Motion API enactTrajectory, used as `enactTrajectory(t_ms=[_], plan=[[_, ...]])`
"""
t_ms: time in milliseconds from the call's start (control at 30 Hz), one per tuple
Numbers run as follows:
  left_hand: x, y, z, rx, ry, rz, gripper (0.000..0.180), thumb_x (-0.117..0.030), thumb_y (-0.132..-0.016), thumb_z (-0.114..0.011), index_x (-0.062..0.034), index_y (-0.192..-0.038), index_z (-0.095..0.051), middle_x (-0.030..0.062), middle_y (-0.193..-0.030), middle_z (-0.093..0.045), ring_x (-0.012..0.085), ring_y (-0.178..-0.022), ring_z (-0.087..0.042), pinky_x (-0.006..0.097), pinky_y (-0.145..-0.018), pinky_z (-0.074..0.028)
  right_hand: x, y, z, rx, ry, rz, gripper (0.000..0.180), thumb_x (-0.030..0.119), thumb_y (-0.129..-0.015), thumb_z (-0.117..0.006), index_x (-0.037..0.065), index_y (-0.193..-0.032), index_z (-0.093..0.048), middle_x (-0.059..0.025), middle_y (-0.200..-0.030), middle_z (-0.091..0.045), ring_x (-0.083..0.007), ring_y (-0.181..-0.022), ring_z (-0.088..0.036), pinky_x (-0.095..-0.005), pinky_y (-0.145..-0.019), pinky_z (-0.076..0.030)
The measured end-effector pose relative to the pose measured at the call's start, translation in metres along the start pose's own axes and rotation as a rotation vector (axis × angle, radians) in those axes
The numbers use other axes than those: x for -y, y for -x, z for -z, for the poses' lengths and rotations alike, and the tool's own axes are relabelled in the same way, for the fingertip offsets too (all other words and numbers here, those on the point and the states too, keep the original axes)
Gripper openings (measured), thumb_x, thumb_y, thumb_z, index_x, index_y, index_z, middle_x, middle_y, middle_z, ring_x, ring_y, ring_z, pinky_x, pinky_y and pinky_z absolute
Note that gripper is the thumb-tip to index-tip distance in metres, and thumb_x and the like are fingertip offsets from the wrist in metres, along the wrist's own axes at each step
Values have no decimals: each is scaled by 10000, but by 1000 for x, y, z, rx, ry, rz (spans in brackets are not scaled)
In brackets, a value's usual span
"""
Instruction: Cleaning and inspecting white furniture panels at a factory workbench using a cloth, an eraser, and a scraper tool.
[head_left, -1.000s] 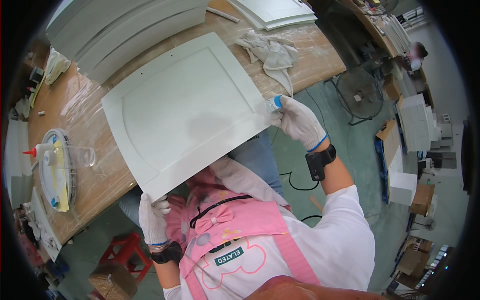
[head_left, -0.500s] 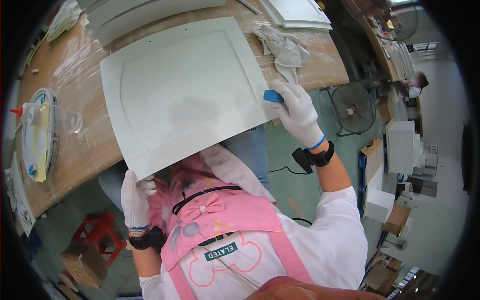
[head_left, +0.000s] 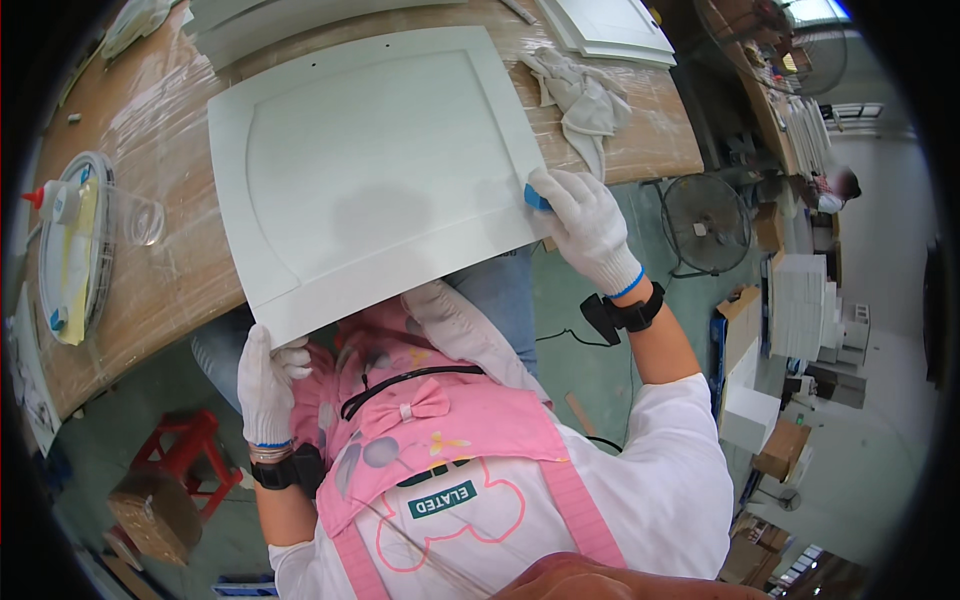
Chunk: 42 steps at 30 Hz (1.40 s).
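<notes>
Panel [head_left: 370,150] overhangs table [head_left: 190,260]; my right hand [head_left: 592,225] pinches blue block [head_left: 536,198] at its right edge. My left hand [head_left: 266,390] meets a corner, closure unclear. Edge portion finished: indeterminable.

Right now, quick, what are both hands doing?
Left hand: curled at the near-left corner of the white panel; whether it grips cannot be told.
Right hand: closed, holding a small blue block.

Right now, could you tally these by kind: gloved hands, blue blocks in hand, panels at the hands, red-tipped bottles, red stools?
Gloved hands, left hand and right hand: 2
Blue block: 1
Panel: 1
Red-tipped bottle: 1
Red stool: 1
Total: 6
</notes>
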<state>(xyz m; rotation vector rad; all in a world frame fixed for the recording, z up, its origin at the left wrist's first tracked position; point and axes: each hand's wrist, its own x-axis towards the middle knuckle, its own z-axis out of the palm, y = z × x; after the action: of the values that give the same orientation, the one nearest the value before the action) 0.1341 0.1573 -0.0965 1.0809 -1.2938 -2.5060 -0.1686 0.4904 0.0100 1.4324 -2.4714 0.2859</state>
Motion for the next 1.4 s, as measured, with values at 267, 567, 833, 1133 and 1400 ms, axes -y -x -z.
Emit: enactTrajectory(t_ms=[267, 567, 833, 1133, 1400], plan=[[0, 0, 3, -5, 6, 3, 493, -449, -1032, -522, 17, -1162, -618, 154, -913, -712, 171, -659, -670, 275, -548, -567, 8, -6, 5, 69, 74, 21, 487, 87, -739, -712, 99, -1209, -586, -66, -1060, -629, -271, -910, -622, -403, -795, -514], [1, 0, -1, -36, -11, -7, 486, -445, -1033, -521, 16, -1154, -616, 152, -906, -709, 171, -644, -665, 278, -548, -570, 7, -6, 6, 27, 76, 6, 435, 74, -756, -688, 99, -1180, -597, -68, -1043, -637, -281, -907, -624, -402, -803, -519], [-2, 1, -3, -24, 1, -7, 490, -452, -1028, -529, 14, -1147, -617, 150, -905, -710, 171, -643, -665, 278, -549, -570, 6, -4, 2, 11, 84, 10, 450, 56, -757, -674, 96, -1197, -591, -71, -1062, -637, -284, -907, -619, -404, -805, -518], [-1, 1, -2, -25, 4, 0, 485, -446, -1030, -528, 17, -1141, -621, 153, -901, -711, 171, -645, -667, 278, -552, -570, 7, -3, 2, 59, 73, 0, 466, 54, -755, -673, 98, -1209, -583, -76, -1055, -632, -288, -910, -615, -402, -800, -517], [2, -1, 0, -17, 18, 5, 493, -448, -1025, -537, 22, -1145, -625, 156, -909, -714, 173, -650, -668, 277, -550, -566, 10, -5, 1, 22, 62, 5, 447, 66, -749, -683, 99, -1185, -593, -75, -1050, -630, -288, -917, -615, -408, -800, -517]])
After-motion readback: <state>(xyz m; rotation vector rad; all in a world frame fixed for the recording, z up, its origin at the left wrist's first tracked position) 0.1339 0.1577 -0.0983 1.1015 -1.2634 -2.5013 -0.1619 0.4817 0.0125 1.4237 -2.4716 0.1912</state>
